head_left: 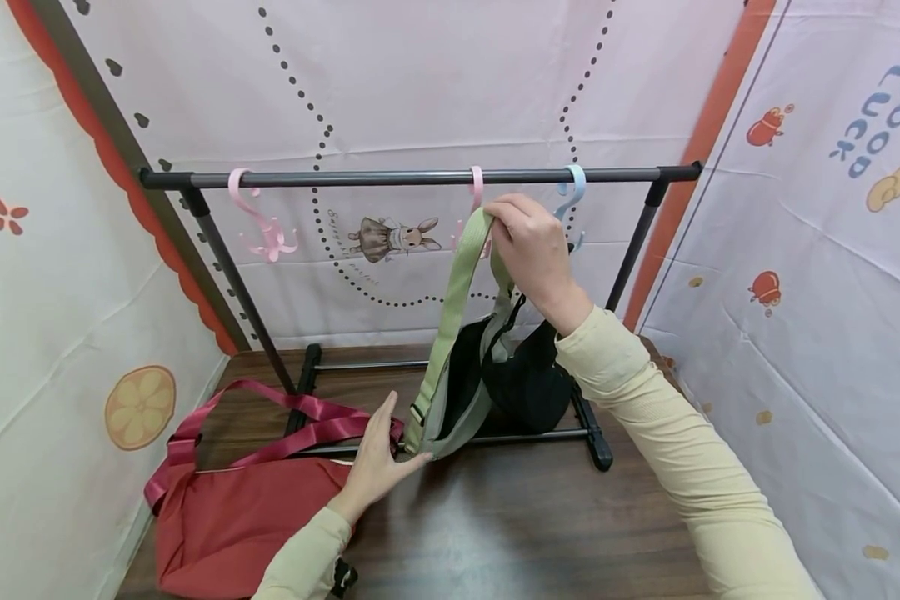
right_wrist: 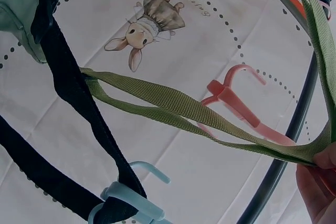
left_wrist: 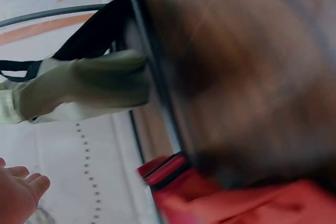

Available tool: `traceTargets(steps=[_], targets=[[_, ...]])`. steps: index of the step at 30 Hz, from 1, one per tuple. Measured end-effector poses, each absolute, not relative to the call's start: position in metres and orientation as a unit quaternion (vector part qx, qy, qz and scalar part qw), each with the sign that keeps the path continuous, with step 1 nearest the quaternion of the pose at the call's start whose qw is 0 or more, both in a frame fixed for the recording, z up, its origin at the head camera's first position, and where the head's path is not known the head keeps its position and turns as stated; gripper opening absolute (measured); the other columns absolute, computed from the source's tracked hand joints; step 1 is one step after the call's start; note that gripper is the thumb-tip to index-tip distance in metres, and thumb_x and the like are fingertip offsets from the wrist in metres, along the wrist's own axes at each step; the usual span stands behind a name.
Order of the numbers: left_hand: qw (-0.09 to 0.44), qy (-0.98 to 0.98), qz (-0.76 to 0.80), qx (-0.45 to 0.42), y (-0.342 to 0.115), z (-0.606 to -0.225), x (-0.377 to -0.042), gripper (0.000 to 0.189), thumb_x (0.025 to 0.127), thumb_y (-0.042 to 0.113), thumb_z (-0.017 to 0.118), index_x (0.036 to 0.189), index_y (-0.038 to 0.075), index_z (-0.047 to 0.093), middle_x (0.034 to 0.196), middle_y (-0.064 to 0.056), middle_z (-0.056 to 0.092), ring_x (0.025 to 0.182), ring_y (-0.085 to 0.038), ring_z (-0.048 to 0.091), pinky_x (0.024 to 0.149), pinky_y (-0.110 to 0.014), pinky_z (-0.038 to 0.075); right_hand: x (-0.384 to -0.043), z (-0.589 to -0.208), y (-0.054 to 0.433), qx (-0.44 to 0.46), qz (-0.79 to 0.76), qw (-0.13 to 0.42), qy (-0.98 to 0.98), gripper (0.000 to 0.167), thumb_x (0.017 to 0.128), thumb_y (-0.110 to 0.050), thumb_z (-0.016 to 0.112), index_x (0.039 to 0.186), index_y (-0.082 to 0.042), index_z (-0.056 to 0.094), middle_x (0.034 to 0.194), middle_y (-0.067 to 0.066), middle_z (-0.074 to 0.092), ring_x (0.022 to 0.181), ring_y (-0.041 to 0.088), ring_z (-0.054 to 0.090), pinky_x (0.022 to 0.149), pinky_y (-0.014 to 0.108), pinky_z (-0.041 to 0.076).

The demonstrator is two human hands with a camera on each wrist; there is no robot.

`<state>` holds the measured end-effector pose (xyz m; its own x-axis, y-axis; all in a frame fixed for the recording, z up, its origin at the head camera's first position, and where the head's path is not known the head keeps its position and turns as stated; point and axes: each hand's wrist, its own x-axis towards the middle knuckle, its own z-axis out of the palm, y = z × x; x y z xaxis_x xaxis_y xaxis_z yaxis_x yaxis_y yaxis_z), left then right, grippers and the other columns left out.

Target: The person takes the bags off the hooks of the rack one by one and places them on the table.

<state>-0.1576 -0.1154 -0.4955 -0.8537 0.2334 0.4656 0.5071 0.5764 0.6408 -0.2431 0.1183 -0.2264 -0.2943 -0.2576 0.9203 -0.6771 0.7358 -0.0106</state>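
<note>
Up at the rack's bar, my right hand [head_left: 534, 250] pinches the top of a light green webbing strap [head_left: 453, 304], just in front of the middle pink hook [head_left: 477, 185]. From this strap hangs a grey-green bag [head_left: 465, 429], its lower end low over the table. My left hand [head_left: 377, 468] is beside that lower end, fingers straight and thumb spread, gripping nothing. A black bag [head_left: 532, 385] hangs just right of the green one, partly hidden by my right sleeve. In the right wrist view its dark strap [right_wrist: 86, 114] loops over a blue hook [right_wrist: 134, 200].
A red bag [head_left: 247, 517] with a shiny crimson strap [head_left: 322, 429] lies on the wooden table [head_left: 540, 517] at the left. Another pink hook [head_left: 272, 237] hangs on the left of the black rack bar [head_left: 382, 179]. Printed cloth walls [head_left: 795, 375] enclose the table.
</note>
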Motion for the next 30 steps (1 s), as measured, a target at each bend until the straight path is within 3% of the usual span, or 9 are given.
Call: traceTargets(steps=[5, 10, 20, 25, 30], targets=[[0.116, -0.869, -0.460, -0.143, -0.107, -0.514, -0.147, 0.098, 0.066, 0.039, 0.078, 0.143, 0.010, 0.024, 0.139, -0.016, 0.036, 0.124, -0.031, 0.038, 0.096, -0.050, 0.036, -0.242, -0.226, 0.119, 0.298, 0.202, 0.517, -0.776, 0.017, 0.083, 0.007, 0.052, 0.087, 0.005, 0.068, 0.086, 0.013, 0.066, 0.082, 0.024, 0.062, 0.075, 0.031, 0.051], [0.080, -0.828, -0.545, -0.105, -0.096, -0.525, -0.142, 0.097, 0.065, 0.029, 0.081, 0.141, 0.007, 0.026, 0.141, -0.013, 0.036, 0.126, -0.028, 0.036, 0.098, -0.044, 0.037, -0.242, -0.226, 0.119, 0.302, 0.203, 0.518, -0.774, 0.017, 0.083, 0.007, 0.052, 0.086, 0.005, 0.068, 0.086, 0.013, 0.066, 0.082, 0.025, 0.062, 0.074, 0.031, 0.051], [0.082, -0.761, -0.643, -0.030, -0.077, -0.508, -0.129, 0.079, 0.066, 0.004, 0.079, 0.132, -0.002, 0.037, 0.130, -0.022, 0.043, 0.117, -0.037, 0.043, 0.092, -0.049, 0.041, -0.241, -0.226, 0.116, 0.311, 0.201, 0.517, -0.772, 0.017, 0.083, 0.008, 0.051, 0.086, 0.005, 0.068, 0.085, 0.013, 0.066, 0.081, 0.024, 0.062, 0.074, 0.030, 0.051], [0.091, -0.711, -0.697, 0.006, -0.071, -0.522, -0.136, 0.058, 0.067, -0.002, 0.076, 0.117, -0.003, 0.049, 0.113, -0.018, 0.055, 0.099, -0.020, 0.057, 0.079, -0.030, 0.050, -0.239, -0.226, 0.116, 0.312, 0.199, 0.517, -0.772, 0.017, 0.083, 0.008, 0.051, 0.086, 0.005, 0.068, 0.085, 0.013, 0.066, 0.081, 0.025, 0.062, 0.074, 0.030, 0.051], [0.110, -0.673, -0.731, 0.040, -0.074, -0.535, -0.147, 0.048, 0.067, -0.006, 0.075, 0.108, -0.005, 0.052, 0.102, -0.012, 0.060, 0.088, -0.003, 0.058, 0.074, -0.019, 0.049, -0.237, -0.223, 0.118, 0.307, 0.194, 0.524, -0.771, 0.019, 0.083, 0.008, 0.050, 0.087, 0.004, 0.068, 0.086, 0.013, 0.066, 0.082, 0.025, 0.063, 0.075, 0.031, 0.051]])
